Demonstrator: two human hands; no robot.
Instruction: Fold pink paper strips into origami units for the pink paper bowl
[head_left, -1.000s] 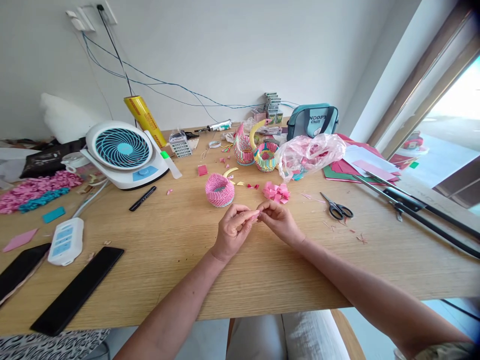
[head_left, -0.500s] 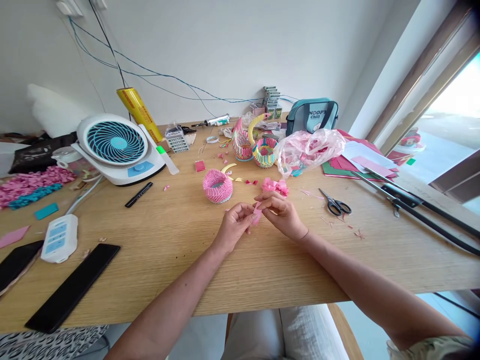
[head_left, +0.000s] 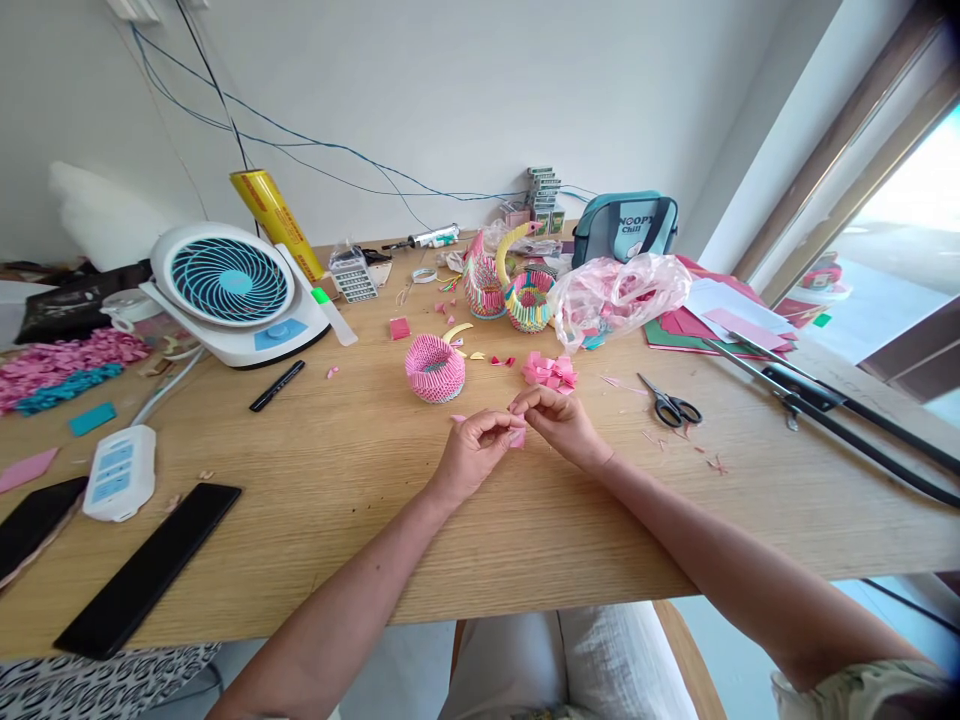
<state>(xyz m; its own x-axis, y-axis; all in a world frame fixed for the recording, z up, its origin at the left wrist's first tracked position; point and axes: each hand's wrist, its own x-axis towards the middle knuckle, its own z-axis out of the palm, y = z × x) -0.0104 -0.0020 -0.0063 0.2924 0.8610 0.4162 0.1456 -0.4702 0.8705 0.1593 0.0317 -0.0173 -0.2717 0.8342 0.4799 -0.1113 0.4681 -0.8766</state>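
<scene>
My left hand (head_left: 474,452) and my right hand (head_left: 556,425) meet over the middle of the table, fingertips pinched close together. A small piece of pink paper (head_left: 517,438) shows between and just below their fingers, and both hands seem to grip it. Right behind my right hand lies a pile of folded pink paper pieces (head_left: 550,370). A round pink basket of folded paper (head_left: 435,370) stands behind my left hand, beside a curved yellow piece (head_left: 457,332). Small red pieces (head_left: 503,361) lie between basket and pile.
Scissors (head_left: 670,402) lie to the right, near paper scraps. Farther back are a multicoloured paper basket (head_left: 529,300), a plastic bag (head_left: 619,300) and a blue bag (head_left: 625,230). A white fan (head_left: 232,290), a black pen (head_left: 277,386) and a long black object (head_left: 150,570) are on the left.
My fingers have shifted slightly around the pink paper, which now sits lower, with less of it visible. A bit of pink shows behind my left hand.
</scene>
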